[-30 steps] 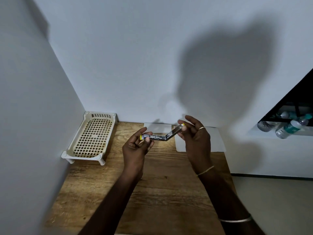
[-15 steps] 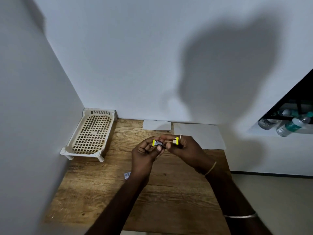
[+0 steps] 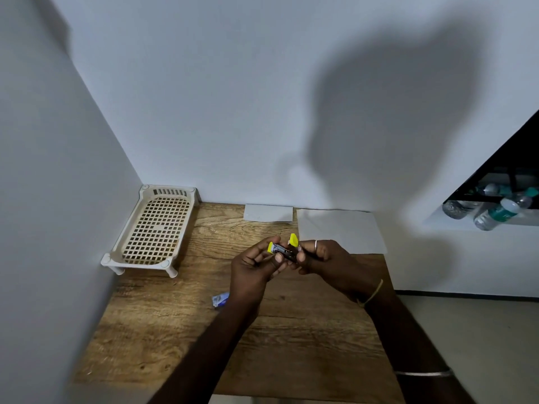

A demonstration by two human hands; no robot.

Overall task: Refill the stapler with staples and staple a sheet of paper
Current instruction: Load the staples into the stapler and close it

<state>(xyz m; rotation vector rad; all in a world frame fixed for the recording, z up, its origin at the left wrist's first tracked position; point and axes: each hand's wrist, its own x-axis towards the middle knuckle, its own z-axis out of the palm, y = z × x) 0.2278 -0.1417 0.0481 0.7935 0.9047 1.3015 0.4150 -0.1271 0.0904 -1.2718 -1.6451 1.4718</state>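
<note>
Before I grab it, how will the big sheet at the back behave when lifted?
The sheet lies flat and thin on the table, so it will likely droop if held by one edge. It looks light; a push should slide it easily. Flush against the wood, its edge may be hard to pinch.

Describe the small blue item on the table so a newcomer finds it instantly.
On the wooden table in the wall corner, find the left hand gripping the stapler. Just left of that wrist, flat on the wood, lies a small blue packet, possibly staples. It is the only blue thing there, far smaller than the cream lattice tray and white papers.
</note>
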